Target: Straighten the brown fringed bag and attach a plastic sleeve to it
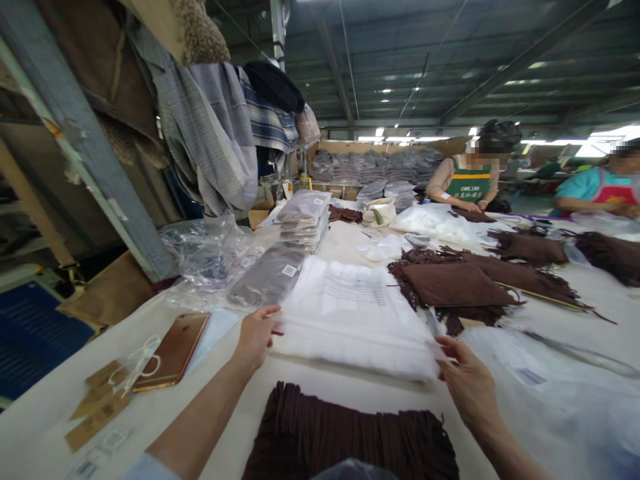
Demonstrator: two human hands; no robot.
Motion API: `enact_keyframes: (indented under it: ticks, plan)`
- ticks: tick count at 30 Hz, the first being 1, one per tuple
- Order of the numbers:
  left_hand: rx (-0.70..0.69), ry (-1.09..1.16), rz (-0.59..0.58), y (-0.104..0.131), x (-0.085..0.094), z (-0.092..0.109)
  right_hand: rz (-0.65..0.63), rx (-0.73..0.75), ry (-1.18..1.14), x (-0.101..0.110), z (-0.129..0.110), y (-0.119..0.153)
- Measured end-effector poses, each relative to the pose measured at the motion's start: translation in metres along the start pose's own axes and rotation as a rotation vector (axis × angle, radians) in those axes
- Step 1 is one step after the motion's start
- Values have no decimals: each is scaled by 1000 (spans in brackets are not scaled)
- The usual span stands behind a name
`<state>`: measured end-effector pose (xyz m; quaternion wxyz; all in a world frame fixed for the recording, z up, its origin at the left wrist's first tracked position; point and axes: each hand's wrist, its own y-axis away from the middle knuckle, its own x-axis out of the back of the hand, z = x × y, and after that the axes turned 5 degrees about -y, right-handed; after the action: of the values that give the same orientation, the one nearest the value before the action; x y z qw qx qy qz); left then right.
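Note:
A flat white stack of plastic bags (345, 320), printed with dark lines of text, lies on the table before me. My left hand (256, 337) is closed on its near left corner, thumb and fingers pinching the film. At the opposite near corner my right hand (465, 373) pinches the plastic edge between thumb and fingertips. Closer to me lies a dark brown fringed piece (350, 433), partly cut off by the bottom of the view. To the right of the stack, brown fringed pouches (455, 283) are piled up.
A phone (175, 347), a white cord (143, 367) and brown card tags (97, 413) lie at left. Packed grey bags (303, 213) are stacked behind. Loose clear plastic (555, 393) covers the right side. Two people (470, 183) work across the table. A metal post (95, 140) slants at left.

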<state>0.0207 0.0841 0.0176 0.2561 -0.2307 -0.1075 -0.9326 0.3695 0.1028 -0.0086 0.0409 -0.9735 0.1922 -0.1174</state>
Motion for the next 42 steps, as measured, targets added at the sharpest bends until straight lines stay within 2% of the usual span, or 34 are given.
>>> enact_keyframes:
  ticks: [2,5,8,11,15,18,21,24,26,31,34,38,42]
  plan:
    - [101,237,-30,2,-1,0,-26,-84,-120,-1,0,4]
    - [171,491,-61,9,-2,-5,-90,-199,-282,-1,3,9]
    - [187,611,-84,18,-3,-17,-168,-300,-363,-1,7,15]
    - [181,630,-128,28,-4,-29,-226,-368,-372,1,12,21]
    - [160,549,-197,44,-3,-42,-286,-347,-274,10,20,33]
    - [86,337,-223,55,0,-51,-266,-267,-145,20,25,45]
    - [-49,53,-183,66,5,-57,-189,-201,4,26,25,60]
    - [-63,-67,-101,80,9,-57,-145,-174,194,29,20,76]
    - [-10,-61,-86,89,10,-52,-136,-192,239,29,18,85]
    - [137,45,-80,110,8,-43,-49,-348,72,31,21,99]
    - [249,212,-65,120,9,-49,-7,-437,-66,35,26,109]
    - [524,495,-108,133,18,-61,-37,-576,-291,45,31,125]
    - [691,589,-127,143,27,-66,-37,-651,-361,53,32,143]
